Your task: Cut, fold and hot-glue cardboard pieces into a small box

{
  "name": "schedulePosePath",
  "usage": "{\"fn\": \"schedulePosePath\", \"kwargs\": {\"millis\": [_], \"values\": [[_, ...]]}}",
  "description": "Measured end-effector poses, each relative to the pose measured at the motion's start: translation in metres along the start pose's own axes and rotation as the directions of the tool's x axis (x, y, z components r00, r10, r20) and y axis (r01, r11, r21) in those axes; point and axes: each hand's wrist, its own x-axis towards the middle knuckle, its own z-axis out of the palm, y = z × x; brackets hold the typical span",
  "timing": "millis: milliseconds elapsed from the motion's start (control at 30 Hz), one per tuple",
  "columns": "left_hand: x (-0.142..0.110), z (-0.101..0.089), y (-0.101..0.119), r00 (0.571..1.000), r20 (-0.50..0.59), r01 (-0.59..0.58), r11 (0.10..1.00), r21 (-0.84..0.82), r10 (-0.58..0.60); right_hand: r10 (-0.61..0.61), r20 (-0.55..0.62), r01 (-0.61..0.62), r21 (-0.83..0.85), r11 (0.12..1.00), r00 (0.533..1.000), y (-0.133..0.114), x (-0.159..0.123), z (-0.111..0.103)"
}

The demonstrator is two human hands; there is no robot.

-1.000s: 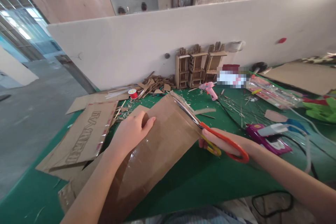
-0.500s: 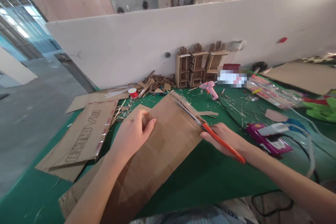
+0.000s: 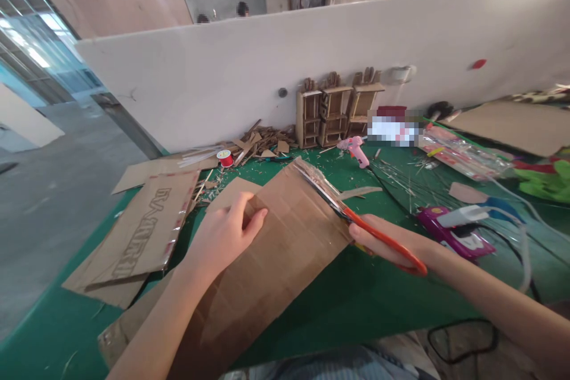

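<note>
A large brown cardboard sheet (image 3: 285, 249) lies slantwise across the front of the table. My left hand (image 3: 229, 228) grips its upper left edge, thumb on top and fingers curled, partly hidden. My right hand (image 3: 385, 243) is wrapped round the orange-handled scissors (image 3: 376, 236). Their blades lie along the sheet's upper right edge, pointing away from me to the far corner. A thin cut strip (image 3: 360, 192) sticks out to the right beside the blades. Clear tape shines along that same edge.
Behind lie a heap of cardboard scraps (image 3: 267, 141), a red thread spool (image 3: 225, 158) and several cardboard models (image 3: 332, 116) against the white partition (image 3: 222, 83). A pink glue gun (image 3: 355, 150) and a purple power strip (image 3: 454, 231) with cords are at right. Printed cardboard (image 3: 142, 228) lies left.
The scissors and my right hand have shifted slightly right and towards me. The cardboard has moved a little to the right, and the cut strip's end reaches further right.
</note>
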Motion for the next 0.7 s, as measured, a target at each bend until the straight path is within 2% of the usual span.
{"fn": "schedulePosePath", "kwargs": {"millis": [233, 500, 567, 700], "values": [[0.001, -0.001, 0.001, 1.0, -0.002, 0.026, 0.999, -0.046, -0.026, 0.114, -0.158, -0.119, -0.025, 0.993, 0.981, -0.001, 0.01, 0.006], [-0.001, 0.0, -0.001, 0.999, -0.012, 0.034, 0.999, -0.036, -0.034, 0.085, -0.262, -0.11, -0.083, 0.99, 0.961, 0.006, 0.017, 0.012], [-0.001, 0.001, -0.001, 0.999, 0.0, 0.036, 0.999, -0.025, -0.036, 0.085, -0.229, -0.093, -0.025, 0.995, 0.97, 0.006, 0.018, 0.011], [0.002, 0.001, 0.0, 0.999, 0.028, 0.046, 0.999, 0.009, -0.046, 0.102, -0.037, -0.09, 0.234, 0.968, 0.994, 0.005, 0.016, 0.009]]}}
